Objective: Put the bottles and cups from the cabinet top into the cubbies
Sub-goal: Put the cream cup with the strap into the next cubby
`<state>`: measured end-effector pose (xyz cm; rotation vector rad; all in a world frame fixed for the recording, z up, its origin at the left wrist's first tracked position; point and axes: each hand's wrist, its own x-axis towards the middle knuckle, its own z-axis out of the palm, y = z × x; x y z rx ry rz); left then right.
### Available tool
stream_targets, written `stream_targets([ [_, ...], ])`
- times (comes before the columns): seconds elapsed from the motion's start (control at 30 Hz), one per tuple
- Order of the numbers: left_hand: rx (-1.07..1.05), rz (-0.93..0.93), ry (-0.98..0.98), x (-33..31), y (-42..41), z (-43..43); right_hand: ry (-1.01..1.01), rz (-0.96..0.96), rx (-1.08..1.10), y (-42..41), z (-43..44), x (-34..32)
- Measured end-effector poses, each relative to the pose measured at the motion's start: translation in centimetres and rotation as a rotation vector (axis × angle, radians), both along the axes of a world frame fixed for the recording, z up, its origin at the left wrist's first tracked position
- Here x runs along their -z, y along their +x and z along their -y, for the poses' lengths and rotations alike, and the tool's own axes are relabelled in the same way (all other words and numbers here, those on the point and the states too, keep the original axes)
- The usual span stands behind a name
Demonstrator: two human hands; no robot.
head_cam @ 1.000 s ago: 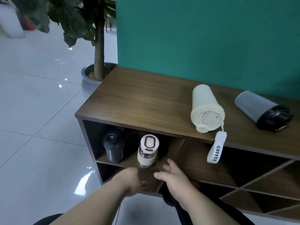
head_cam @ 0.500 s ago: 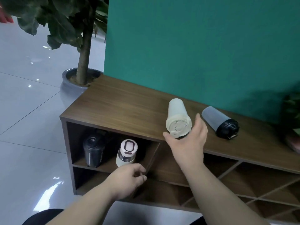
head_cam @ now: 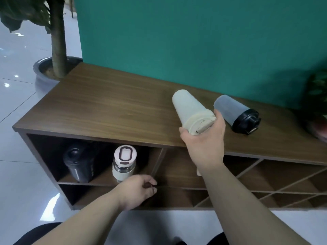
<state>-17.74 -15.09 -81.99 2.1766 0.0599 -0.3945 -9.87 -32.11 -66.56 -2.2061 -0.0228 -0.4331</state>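
Note:
My right hand (head_cam: 203, 138) grips the lid end of a cream cup (head_cam: 189, 108), which tilts up off the wooden cabinet top (head_cam: 106, 106). A grey bottle with a black lid (head_cam: 235, 114) lies on its side just right of the cup. In the upper left cubby (head_cam: 44, 149) stand a black bottle (head_cam: 79, 165) and a white-lidded glass bottle (head_cam: 123, 163). My left hand (head_cam: 138, 190) rests with curled fingers on the shelf edge below the glass bottle, holding nothing.
A potted tree (head_cam: 56, 50) stands at the cabinet's left end on the white tiled floor. A teal wall (head_cam: 194, 41) backs the cabinet. Another plant (head_cam: 318, 96) sits at the far right of the top. Diagonal cubbies (head_cam: 265, 183) lie to the right.
My right hand rose from the cubby front to the cabinet top, closed on the cream cup's lid end and tilted it up. My left hand stayed by the shelf edge.

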Motion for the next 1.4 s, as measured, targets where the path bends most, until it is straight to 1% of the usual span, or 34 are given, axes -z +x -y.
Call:
stream_targets([
  [0.17, 0.012, -0.02, -0.029, -0.5, 0.0, 1.7, 0.356, 0.101, -0.263, -3.1, 6.6, -1.5],
  [0.27, -0.053, -0.034, -0.169, -0.5, -0.5, 3.1, 0.603, 0.124, -0.442, -3.9, 10.3, -1.7],
  [0.33, -0.099, -0.029, -0.251, -0.6, -0.8, 4.0, 0.689, 0.073, -0.504, -4.2, 12.1, -1.3],
  [0.4, -0.115, -0.039, -0.29, -0.3, -1.0, 4.8, 0.637, -0.01, -0.528, -4.7, 13.7, -0.4],
  [0.43, -0.1, -0.044, -0.264, -0.3, -1.1, 5.1, 0.55, -0.054, -0.539, -4.9, 14.3, 0.1],
  [0.5, -0.053, -0.07, -0.23, 0.1, -1.6, 5.6, 0.288, -0.188, -0.566, -5.3, 14.6, 1.1],
  [0.6, 0.02, -0.112, -0.192, 1.3, -2.2, 6.8, -0.106, -0.41, -0.534, -4.8, 13.1, 3.0],
  [0.67, 0.051, -0.057, -0.093, 1.6, -2.0, 8.3, -0.277, -0.467, -0.546, -4.2, 11.5, 4.3],
  [0.7, 0.042, -0.007, -0.089, 1.7, -1.8, 9.1, -0.322, -0.474, -0.55, -3.8, 10.9, 5.1],
  [0.77, -0.048, 0.066, -0.148, 1.9, -1.1, 10.4, -0.343, -0.479, -0.546, -3.0, 9.9, 6.5],
  [0.83, -0.196, 0.126, -0.21, 2.5, 0.1, 11.3, -0.327, -0.475, -0.54, -2.2, 9.3, 7.7],
  [0.9, -0.31, 0.131, -0.256, 3.3, 1.1, 11.8, -0.314, -0.467, -0.527, -1.3, 8.9, 8.6],
  [0.97, -0.367, 0.133, -0.257, 4.0, 2.2, 11.8, -0.294, -0.466, -0.515, -0.4, 8.7, 9.4],
  [1.1, -0.346, 0.134, -0.242, 4.9, 3.9, 11.6, -0.235, -0.463, -0.485, 1.1, 8.5, 10.4],
  [1.23, -0.398, 0.139, -0.224, 5.7, 5.1, 11.2, -0.197, -0.472, -0.459, 2.0, 7.8, 11.4],
  [1.4, -0.401, 0.047, -0.16, 6.5, 6.1, 10.9, -0.169, -0.472, -0.404, 3.3, 7.2, 12.3],
])
